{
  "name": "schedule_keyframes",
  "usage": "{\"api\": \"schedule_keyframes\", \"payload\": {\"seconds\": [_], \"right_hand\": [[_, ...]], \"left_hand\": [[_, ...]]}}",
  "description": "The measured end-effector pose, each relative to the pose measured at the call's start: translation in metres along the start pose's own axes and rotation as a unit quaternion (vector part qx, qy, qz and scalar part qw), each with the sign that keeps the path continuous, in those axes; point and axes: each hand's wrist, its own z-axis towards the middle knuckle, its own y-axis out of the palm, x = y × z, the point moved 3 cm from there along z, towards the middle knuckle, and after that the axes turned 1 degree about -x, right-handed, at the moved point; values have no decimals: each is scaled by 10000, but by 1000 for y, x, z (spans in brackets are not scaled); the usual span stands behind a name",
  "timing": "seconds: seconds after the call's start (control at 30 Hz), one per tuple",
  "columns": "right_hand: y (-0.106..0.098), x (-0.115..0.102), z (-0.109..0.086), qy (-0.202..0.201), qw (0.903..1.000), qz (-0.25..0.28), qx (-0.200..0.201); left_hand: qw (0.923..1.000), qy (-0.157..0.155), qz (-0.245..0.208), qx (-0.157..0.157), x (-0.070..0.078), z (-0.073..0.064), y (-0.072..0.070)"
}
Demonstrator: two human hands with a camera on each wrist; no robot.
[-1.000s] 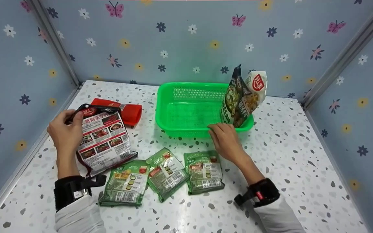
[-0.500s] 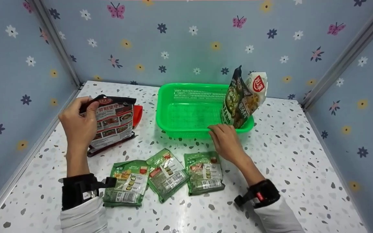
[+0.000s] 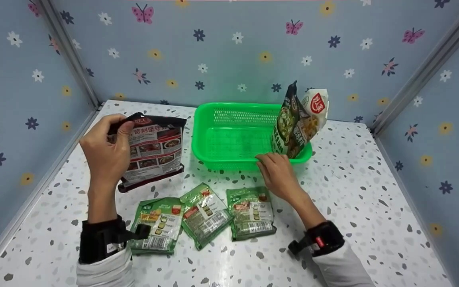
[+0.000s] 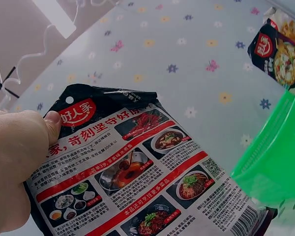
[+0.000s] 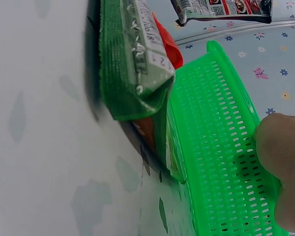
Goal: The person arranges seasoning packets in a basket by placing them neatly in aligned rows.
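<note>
Left hand [image 3: 108, 149] up, pinching a flat, black-topped plastic pouch with a red-and-white printed panel [image 3: 155, 149]!
It hangs from one top corner between thumb and curled fingers, clear of the speckled white tabletop [image 3: 353, 199], while over rightward the right hand [image 3: 279, 175] hooks its fingers on the near rim of a green, perforated plastic basket [image 3: 229, 161]; this looks like the carrying step, and any shift basket-ward would call for a firm pinch and the pouch's lower edge above that rim.
</note>
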Motion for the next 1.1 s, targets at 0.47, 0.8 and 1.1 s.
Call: {"api": "schedule_keyframes", "payload": {"seconds": [0.47,0.8,1.1], "right_hand": [[-27,-4,3,454,9802,1883,-418],[-61,-44,8,290,9509,3050,-442],[-74,-62,7,467,9434,3238,-544]], "left_hand": [[9940,623,-778,-452,46,-12,29],[9852,775,-1343,-735,67,-25,52],[9719,959,-1945,-914,85,-41,71]]}}
